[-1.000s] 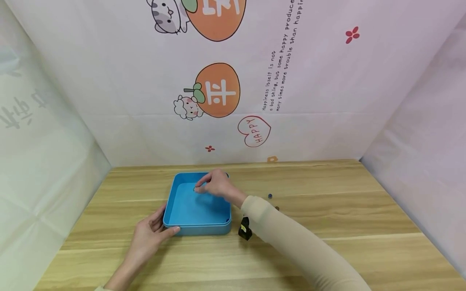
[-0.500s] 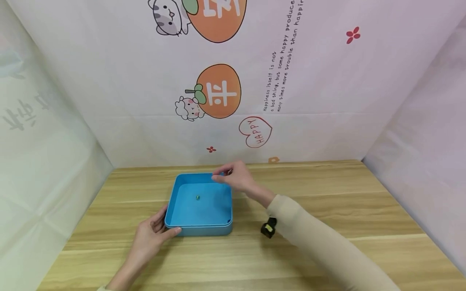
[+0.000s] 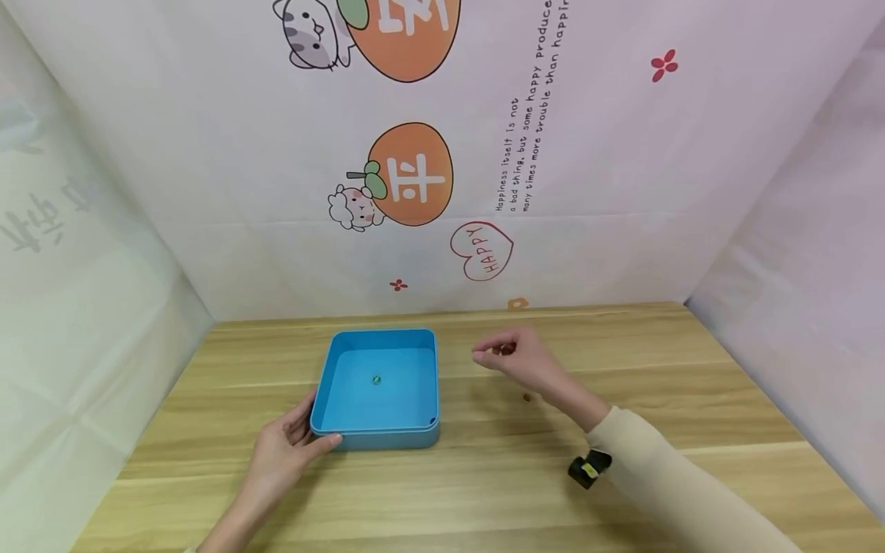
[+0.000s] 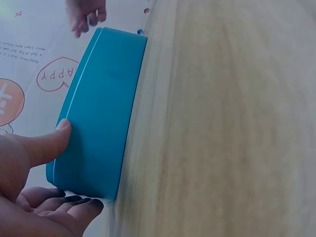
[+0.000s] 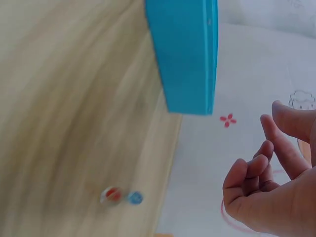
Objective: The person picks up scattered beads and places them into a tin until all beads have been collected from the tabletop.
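My left hand grips the near left corner of a square blue box, thumb on its front wall and fingers along its left side. Inside the open box lies a green and yellow marble near the middle, and a dark blue marble sits in the near right corner. My right hand hovers over the table right of the box, thumb and index finger apart in the right wrist view, nothing between them. A red and clear marble and a blue marble lie on the wood nearby; my hand hides the blue one in the head view.
The wooden table meets a white printed cloth backdrop at its far edge. Cloth walls stand at left and right. A small black device hangs at my right wrist, below the sleeve.
My right hand has let go of the green and yellow marble inside the box and moved out over the rim to the right. My left hand has kept its grip on the box.
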Tool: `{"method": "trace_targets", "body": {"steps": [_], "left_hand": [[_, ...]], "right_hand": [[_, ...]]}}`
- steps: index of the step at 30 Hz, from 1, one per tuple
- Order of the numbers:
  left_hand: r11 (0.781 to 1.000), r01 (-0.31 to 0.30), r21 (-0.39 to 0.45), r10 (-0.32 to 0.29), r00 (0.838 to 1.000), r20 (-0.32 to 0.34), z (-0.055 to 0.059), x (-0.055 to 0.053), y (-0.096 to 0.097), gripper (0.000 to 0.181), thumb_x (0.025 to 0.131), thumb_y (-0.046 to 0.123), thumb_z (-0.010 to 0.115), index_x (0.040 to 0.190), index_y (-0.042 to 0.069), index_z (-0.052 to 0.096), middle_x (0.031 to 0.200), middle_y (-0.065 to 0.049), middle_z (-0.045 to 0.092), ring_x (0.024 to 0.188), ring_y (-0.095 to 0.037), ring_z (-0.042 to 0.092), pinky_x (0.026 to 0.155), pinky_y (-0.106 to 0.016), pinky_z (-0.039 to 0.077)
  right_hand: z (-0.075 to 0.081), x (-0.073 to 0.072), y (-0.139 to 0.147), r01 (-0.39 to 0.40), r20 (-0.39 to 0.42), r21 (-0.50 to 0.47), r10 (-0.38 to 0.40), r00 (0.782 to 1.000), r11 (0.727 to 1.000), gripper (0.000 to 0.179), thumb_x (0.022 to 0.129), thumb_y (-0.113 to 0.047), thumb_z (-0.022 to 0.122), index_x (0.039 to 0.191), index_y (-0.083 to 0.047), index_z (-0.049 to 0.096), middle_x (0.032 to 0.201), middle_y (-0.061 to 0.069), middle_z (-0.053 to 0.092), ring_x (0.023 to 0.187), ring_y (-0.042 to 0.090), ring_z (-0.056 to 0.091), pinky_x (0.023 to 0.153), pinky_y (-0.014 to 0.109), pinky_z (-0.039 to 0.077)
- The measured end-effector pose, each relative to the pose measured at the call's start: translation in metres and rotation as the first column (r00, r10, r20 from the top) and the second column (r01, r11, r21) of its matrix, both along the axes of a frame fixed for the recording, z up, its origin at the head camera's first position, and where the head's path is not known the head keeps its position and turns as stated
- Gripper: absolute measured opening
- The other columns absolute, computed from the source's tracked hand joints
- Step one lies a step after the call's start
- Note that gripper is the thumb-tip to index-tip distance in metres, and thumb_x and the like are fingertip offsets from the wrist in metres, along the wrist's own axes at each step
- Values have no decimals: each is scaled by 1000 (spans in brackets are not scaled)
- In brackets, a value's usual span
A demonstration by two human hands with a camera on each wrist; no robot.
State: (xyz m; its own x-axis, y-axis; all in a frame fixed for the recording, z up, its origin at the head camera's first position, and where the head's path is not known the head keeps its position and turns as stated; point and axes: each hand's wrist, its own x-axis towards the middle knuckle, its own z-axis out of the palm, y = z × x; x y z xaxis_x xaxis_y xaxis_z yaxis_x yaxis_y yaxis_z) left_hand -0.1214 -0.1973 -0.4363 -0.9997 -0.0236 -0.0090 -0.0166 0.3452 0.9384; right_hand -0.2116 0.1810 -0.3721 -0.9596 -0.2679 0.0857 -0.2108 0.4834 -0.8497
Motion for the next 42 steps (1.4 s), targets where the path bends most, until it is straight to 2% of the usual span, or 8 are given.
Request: {"method": "trace_targets", "body": {"steps": [6, 14, 26, 33, 42], "left_hand": [[999, -10, 33, 8, 999, 45, 2, -1, -1, 95, 87, 14, 90, 162, -4, 34, 165, -24, 32, 149, -35, 37, 110, -36, 45], [1000, -5, 27, 4, 999, 53, 2, -3, -1, 95, 88, 12, 89, 162, -4, 32, 165, -24, 31, 150, -36, 35, 110, -36, 45], [999, -3, 37, 2, 999, 46, 1, -2, -1, 93, 89, 11, 88, 162, -4, 33, 165, -24, 33, 149, -35, 37, 109, -36, 46], [999, -4, 35, 2, 999, 45, 2, -2, -1, 93, 88, 12, 89, 162, -4, 33, 165, -23, 33, 149, -34, 38, 109, -37, 46], [999, 12, 32, -13, 999, 30, 0, -3, 0, 92, 88, 8, 88, 161, -7, 33, 163, -27, 33, 147, -39, 38, 108, -40, 47]], "right_hand": [[-6, 12, 24, 30, -12, 3, -29, 999, 1000, 19, 98, -17, 79, 110, -3, 82, 101, 7, 72, 74, 19, 50, 58, 25, 41], [-14, 23, 42, 37, 20, -9, -37, 999, 999, 18, 98, -16, 79, 110, -3, 83, 102, 8, 72, 71, 17, 47, 57, 24, 40], [-27, 26, 62, 68, 45, -2, -68, 997, 998, 20, 96, -16, 81, 111, -1, 82, 106, 9, 71, 79, 20, 50, 59, 24, 43], [-31, 28, 70, 87, 57, 36, -89, 994, 996, 26, 98, -18, 79, 115, 1, 80, 107, 10, 68, 80, 22, 51, 58, 26, 42], [-35, 32, 77, 109, 69, 73, -114, 991, 991, 26, 97, -17, 79, 116, 1, 79, 106, 11, 67, 85, 23, 55, 62, 27, 48]]}}
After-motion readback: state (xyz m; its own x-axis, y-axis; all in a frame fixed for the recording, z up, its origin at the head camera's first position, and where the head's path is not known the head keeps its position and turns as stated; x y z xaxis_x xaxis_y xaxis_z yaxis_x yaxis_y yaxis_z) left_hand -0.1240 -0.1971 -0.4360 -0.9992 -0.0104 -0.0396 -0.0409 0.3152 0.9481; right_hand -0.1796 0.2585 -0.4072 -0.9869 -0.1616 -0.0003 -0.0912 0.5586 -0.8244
